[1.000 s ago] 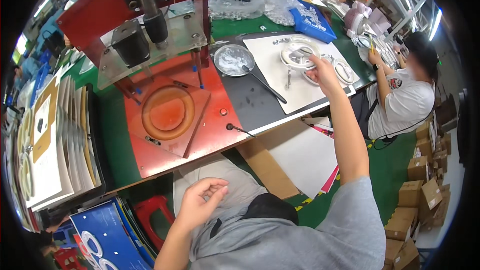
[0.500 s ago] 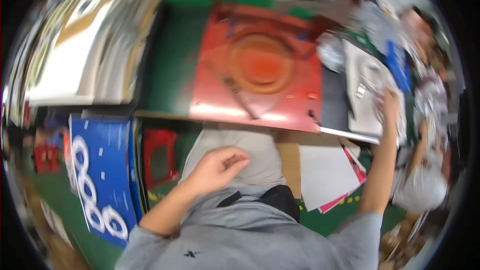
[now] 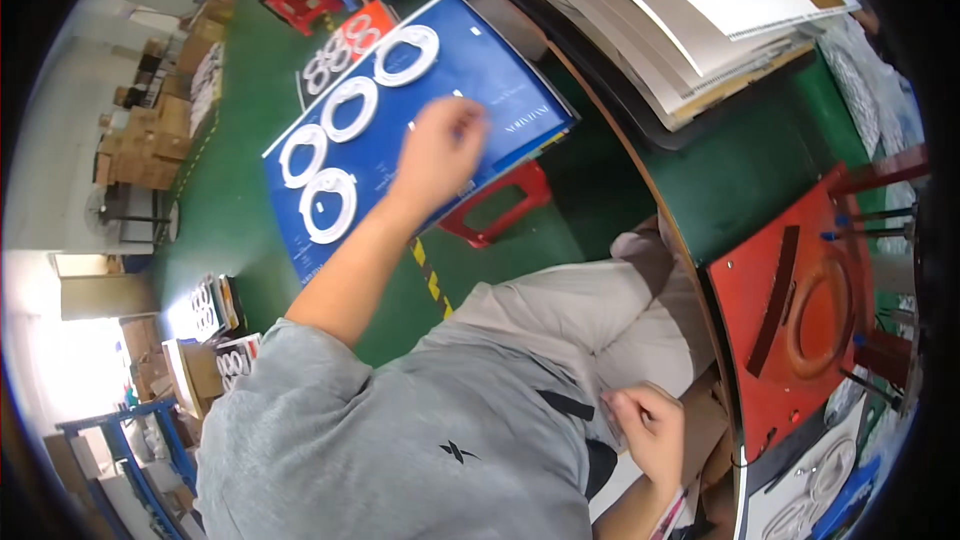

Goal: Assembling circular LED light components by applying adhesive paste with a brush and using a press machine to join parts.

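Observation:
My left hand [image 3: 440, 148] reaches out and rests with bent fingers on a large blue printed sheet [image 3: 370, 130] that bears several white rings. The sheet leans tilted over the green floor, on top of more sheets like it. I cannot tell whether the fingers pinch the sheet or only touch it. My right hand [image 3: 650, 428] lies curled by my lap, close to the table's edge [image 3: 690, 270]; nothing shows in it. My grey sleeve and light trousers fill the lower middle.
A red stool [image 3: 500, 205] stands under the blue sheet. The table carries a red fixture plate [image 3: 790, 330] with a ring recess and a stack of large pale sheets [image 3: 700, 0]. Cardboard boxes [image 3: 130, 130] and more printed sheets [image 3: 205, 305] lie at the left.
The view swung left and down from the table to the floor. My left hand went from my lap out to the blue sheet. My right hand came back from the table to my lap.

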`<control>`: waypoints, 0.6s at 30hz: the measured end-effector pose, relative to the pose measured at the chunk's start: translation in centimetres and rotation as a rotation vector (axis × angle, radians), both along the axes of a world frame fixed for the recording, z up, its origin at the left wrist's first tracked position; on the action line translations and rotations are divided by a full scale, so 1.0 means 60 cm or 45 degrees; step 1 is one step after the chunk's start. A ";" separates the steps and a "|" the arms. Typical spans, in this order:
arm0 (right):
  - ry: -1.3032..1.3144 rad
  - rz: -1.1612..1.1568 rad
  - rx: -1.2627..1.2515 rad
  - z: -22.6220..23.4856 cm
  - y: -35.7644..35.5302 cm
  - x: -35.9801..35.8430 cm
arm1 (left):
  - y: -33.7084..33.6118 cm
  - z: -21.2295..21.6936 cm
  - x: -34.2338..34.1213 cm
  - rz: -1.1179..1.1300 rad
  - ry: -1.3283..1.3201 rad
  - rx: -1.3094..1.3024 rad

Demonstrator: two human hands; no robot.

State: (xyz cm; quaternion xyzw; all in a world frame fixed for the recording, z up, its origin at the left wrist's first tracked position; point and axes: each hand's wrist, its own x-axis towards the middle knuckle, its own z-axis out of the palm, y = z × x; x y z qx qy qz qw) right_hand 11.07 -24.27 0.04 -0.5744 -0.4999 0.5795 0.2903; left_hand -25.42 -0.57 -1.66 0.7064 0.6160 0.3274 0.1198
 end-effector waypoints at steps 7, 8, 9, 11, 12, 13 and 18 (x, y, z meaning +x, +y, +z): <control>-0.104 0.110 0.175 -0.013 0.077 -0.063 | 0.014 -0.040 -0.209 0.490 0.774 -0.173; -0.114 0.037 0.191 -0.016 0.079 -0.064 | 0.010 -0.034 -0.201 0.458 0.770 -0.132; -0.117 0.024 0.194 -0.017 0.082 -0.064 | 0.014 -0.024 -0.196 0.446 0.479 -0.211; -0.092 -0.018 0.147 -0.018 0.081 -0.054 | 0.009 -0.019 -0.190 0.430 0.578 0.030; -0.094 -0.016 0.146 -0.022 0.077 -0.050 | 0.007 -0.020 -0.188 0.412 0.676 0.273; -0.101 -0.022 0.129 -0.028 0.071 -0.044 | 0.012 -0.016 -0.203 0.371 0.740 0.312; -0.078 -0.053 0.092 -0.044 0.057 -0.042 | 0.002 -0.031 -0.249 0.439 0.588 -0.238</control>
